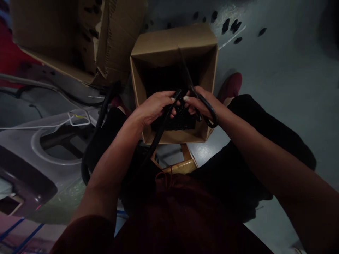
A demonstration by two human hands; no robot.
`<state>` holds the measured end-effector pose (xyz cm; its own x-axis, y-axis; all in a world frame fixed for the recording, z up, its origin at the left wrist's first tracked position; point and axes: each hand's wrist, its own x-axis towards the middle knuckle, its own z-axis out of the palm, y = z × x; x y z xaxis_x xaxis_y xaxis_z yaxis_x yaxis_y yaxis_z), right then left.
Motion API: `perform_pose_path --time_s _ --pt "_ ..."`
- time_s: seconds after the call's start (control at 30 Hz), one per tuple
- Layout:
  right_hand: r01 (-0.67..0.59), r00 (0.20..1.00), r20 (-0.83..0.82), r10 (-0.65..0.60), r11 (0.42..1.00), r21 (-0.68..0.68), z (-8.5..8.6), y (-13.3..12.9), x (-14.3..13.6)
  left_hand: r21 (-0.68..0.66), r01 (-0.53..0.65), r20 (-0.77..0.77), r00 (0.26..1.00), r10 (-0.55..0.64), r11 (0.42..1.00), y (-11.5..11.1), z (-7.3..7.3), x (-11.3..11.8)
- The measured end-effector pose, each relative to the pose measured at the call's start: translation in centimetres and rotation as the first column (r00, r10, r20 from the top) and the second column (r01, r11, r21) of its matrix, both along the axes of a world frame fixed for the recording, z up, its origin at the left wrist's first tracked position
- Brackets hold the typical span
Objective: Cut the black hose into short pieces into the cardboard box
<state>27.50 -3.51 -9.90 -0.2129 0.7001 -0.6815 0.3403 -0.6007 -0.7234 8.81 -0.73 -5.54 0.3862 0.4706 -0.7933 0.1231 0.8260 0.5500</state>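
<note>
My left hand [156, 106] is closed around the end of a long black ribbed strip [162, 127], which trails down toward my lap. A pair of black scissors [188, 74] rests in my right hand [202, 100], blades pointing away from me and handles by the wrist. The thumb and fingers of that hand pinch close to the strip's end; whether they hold a small dark piece too, I cannot tell. Both hands are over an open cardboard box [173, 46] with a heap of small black pieces [182, 123] inside, too dark to make out singly.
A larger cardboard box [124, 31] stands at the upper left. Small black pieces [225, 26] lie scattered on the floor [286, 81]. To the left is a grey plastic stool [23, 137] with a round opening, and a dark hose-like length [102, 113] hangs beside my leg.
</note>
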Motion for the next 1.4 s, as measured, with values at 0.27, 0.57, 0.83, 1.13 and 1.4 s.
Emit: perform_pose_path --time_s 0.27,0.57,0.83,1.13,1.4 --pt "0.203 0.973 -0.100 -0.207 0.978 -0.047 0.2 0.0 -0.3 0.016 0.116 0.031 0.993 -0.117 0.993 -1.3 -0.6 1.0" --pt "0.284 0.958 0.026 -0.284 0.959 0.009 0.2 0.8 0.1 -0.002 0.133 0.110 0.985 -0.132 0.991 -1.8 -0.9 1.7" --pt "0.324 0.945 0.045 -0.325 0.946 0.015 -0.7 0.8 0.4 0.108 0.263 -0.035 0.965 -0.261 0.959 -1.6 -0.2 1.9" --pt "0.216 0.954 0.170 -0.246 0.960 0.175 1.3 1.9 0.6 -0.012 -0.010 0.054 0.998 0.011 1.000 -2.9 -0.7 4.1" --pt "0.083 0.940 0.299 -0.164 0.961 0.264 1.6 2.2 0.6 -0.011 -0.094 -0.022 0.995 0.093 0.996 -3.2 -1.0 5.0"
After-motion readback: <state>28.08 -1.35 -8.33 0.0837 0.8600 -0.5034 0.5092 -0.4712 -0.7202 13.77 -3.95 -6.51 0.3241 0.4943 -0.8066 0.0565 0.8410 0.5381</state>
